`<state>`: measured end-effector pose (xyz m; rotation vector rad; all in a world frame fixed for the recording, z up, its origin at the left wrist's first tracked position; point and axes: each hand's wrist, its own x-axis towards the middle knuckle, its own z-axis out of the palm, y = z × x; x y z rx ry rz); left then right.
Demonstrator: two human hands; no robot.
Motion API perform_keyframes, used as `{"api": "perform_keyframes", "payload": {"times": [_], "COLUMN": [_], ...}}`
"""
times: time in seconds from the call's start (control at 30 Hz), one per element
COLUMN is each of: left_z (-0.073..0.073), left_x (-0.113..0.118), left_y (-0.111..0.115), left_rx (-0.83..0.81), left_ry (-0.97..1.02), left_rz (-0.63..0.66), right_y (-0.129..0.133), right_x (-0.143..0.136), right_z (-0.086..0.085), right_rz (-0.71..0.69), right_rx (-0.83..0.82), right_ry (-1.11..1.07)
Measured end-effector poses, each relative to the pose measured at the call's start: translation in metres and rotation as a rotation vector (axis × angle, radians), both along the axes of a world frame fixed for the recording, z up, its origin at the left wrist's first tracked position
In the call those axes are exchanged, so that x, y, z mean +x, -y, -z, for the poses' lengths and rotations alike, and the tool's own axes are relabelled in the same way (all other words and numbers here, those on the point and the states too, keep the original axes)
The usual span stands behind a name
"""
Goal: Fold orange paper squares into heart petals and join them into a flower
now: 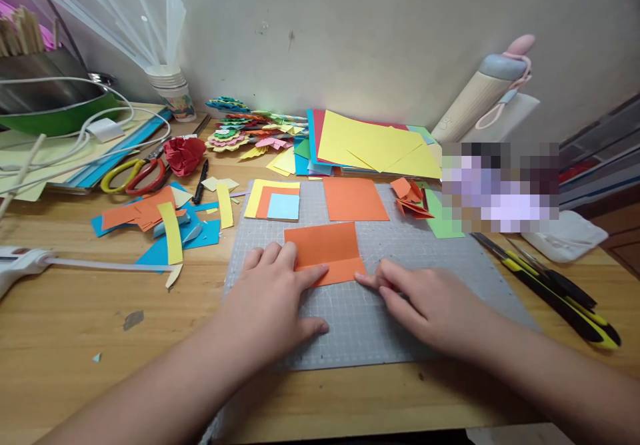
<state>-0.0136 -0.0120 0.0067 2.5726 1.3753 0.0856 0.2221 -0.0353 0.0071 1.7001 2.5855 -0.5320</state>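
Note:
A creased piece of orange paper (325,244) lies on the grey cutting mat (425,325), with a fold line across its lower part. My left hand (270,298) rests over the paper's left side, index finger stretched along the lower strip and thumb spread out on the mat. At the lower right corner, the extended index finger of my right hand (420,295) touches the paper, while its other fingers are bent. Neither hand grasps the sheet. Just behind it are a flat orange square (356,198) and layered yellow, orange and blue squares (283,206).
Paper scraps (145,212), scissors (135,175) and a glue gun (23,265) lie left. A colored paper stack (375,142) and paper flowers (240,132) sit behind. A folded orange piece (413,198) and a utility knife (560,298) lie right, near a bottle (475,95).

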Motion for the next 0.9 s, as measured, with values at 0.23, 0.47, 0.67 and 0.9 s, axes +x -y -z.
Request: {"api": "perform_keyframes", "payload": {"times": [0.23,0.47,0.67,0.9], "left_z": [0.010,0.012,0.013,0.005], "left_x": [0.005,0.006,0.006,0.003], "left_y": [-0.008,-0.014,-0.012,-0.002], "left_rx": [0.048,0.167,0.346,0.487], "left_ry": [0.122,0.141,0.252,0.332], "left_rz": [0.045,0.164,0.227,0.350], "right_y": [-0.014,-0.027,-0.027,-0.022], "right_x": [0.001,-0.025,-0.027,-0.030], "right_z": [-0.017,0.010,0.027,0.016], "right_rz": [0.060,-0.314,-0.316,-0.442], "right_rx": [0.077,0.279,0.442,0.651], "right_ry": [0.097,-0.186,-0.338,-0.386]}}
